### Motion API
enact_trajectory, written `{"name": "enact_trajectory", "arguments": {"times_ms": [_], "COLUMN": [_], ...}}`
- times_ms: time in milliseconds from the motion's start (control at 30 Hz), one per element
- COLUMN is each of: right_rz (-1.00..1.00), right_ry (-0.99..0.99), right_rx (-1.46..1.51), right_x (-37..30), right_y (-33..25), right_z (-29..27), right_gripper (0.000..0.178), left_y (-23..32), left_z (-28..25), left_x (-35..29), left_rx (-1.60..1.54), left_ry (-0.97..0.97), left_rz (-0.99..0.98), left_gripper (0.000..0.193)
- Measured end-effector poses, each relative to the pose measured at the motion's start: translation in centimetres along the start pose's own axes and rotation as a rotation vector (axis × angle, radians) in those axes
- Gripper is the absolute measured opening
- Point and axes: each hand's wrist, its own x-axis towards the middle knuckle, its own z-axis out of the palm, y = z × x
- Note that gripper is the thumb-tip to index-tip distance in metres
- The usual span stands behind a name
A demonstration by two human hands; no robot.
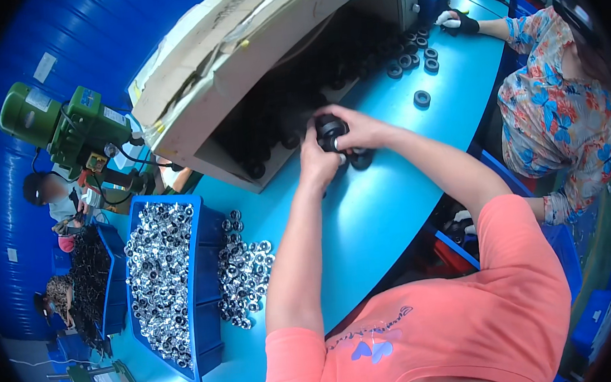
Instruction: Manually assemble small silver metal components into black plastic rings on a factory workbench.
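Observation:
Both my hands are closed around a small cluster of round black rings above the blue table, just in front of a box opening. My left hand grips from the left side, its fingers curled against the rings. From the right, my right hand wraps over them, with thumb and fingers on either side. More black round pieces lie under and beside my hands. How many rings are held cannot be made out. Inside the wide pale box, dark pieces are heaped in shadow.
At left, a blue bin is full of shiny metal parts, with loose metal parts beside it. Behind stands a green machine. Black rings lie toward the right. A co-worker's gloved hand rests at the far right.

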Motion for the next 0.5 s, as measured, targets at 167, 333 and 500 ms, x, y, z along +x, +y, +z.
{"name": "enact_trajectory", "arguments": {"times_ms": [167, 333, 500], "right_rz": [0.198, 0.008, 0.108], "right_ry": [0.04, 0.551, 0.246], "right_rx": [0.439, 0.769, 0.104], "right_x": [0.8, 9.0, 2.8], "right_y": [-2.5, -3.5, -1.8], "right_z": [0.7, -8.2, -8.3], "right_gripper": [0.07, 0.052, 0.054], "left_y": [1.1, 4.8, 0.0], "left_z": [-1.9, -3.5, -4.1], "left_x": [1.1, 3.5, -4.7], "left_rx": [-0.275, -0.641, -0.162], "left_ry": [0.038, 0.321, 0.209], "left_rz": [0.047, 0.228, 0.088], "left_gripper": [0.107, 0.09, 0.066]}}
